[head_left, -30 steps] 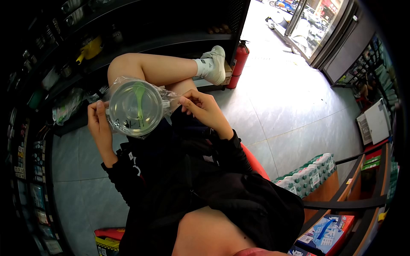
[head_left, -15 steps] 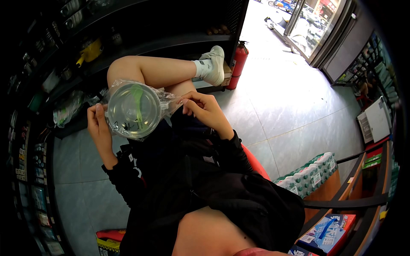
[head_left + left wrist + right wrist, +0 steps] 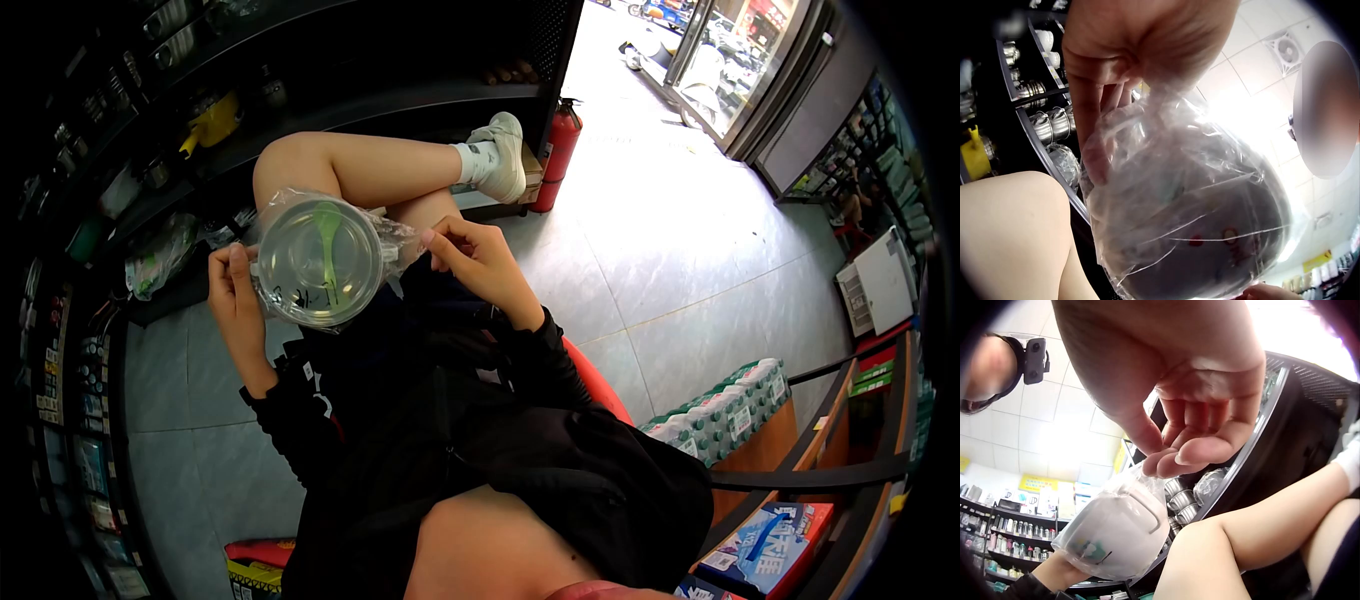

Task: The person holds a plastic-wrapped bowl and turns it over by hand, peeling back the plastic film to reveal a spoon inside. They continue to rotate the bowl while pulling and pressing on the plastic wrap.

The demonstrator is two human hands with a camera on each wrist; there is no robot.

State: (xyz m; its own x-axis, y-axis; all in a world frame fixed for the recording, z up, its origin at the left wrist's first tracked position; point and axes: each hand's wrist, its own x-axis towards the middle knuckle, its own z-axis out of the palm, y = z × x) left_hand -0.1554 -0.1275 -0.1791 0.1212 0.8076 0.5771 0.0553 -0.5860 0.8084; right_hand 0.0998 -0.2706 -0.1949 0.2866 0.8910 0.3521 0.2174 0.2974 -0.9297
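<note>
A round lidded container (image 3: 300, 265) in a clear plastic bag is held over the lap, a green spoon (image 3: 328, 240) showing at its lid and dark writing near the lower edge. At its left side the left hand (image 3: 236, 300) grips the bag and edge, thumb uppermost. On the other side, the right hand (image 3: 487, 262) pinches the bag's gathered plastic between thumb and fingers. The right wrist view shows the white container (image 3: 1116, 531) with a side handle, hanging below the right hand (image 3: 1179, 406). In the left wrist view, crinkled plastic (image 3: 1185, 200) covers it beneath the left hand (image 3: 1141, 50).
Dark shelves (image 3: 400, 100) with metal cups and a yellow kettle (image 3: 214, 117) stand in front. A red fire extinguisher (image 3: 561, 155) is by the shelf end. Packed bottles (image 3: 725, 410) and a blue-and-red box (image 3: 768, 545) lie at the right. A raised leg (image 3: 370, 165) crosses behind the container.
The container and both hands have shifted only slightly; the left hand sits a touch lower and further right than a second ago. Both holds look the same.
</note>
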